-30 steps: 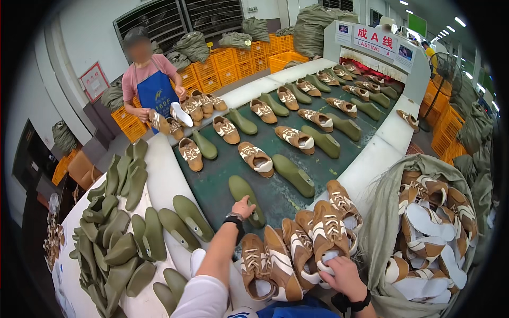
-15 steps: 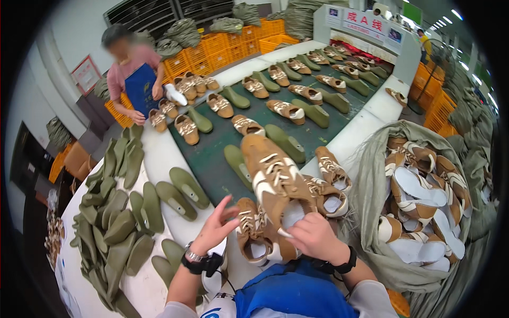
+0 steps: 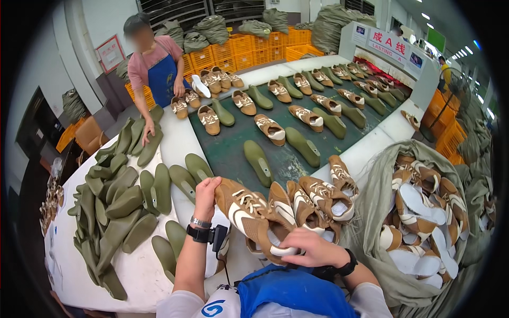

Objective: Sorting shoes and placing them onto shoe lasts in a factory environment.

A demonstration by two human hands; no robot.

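A dark green conveyor belt runs away from me, carrying brown shoe uppers and olive shoe lasts in rows. To my right, a big grey-green sack gapes, full of brown-and-white uppers. A heap of olive lasts covers the white table on my left, where another person in a blue apron works. I hold a tan sneaker upper just over the table's near edge: my left hand curls around its toe, my right hand clasps its heel opening.

Tan/brown shoe upper, white stripes, laced, held tilted.
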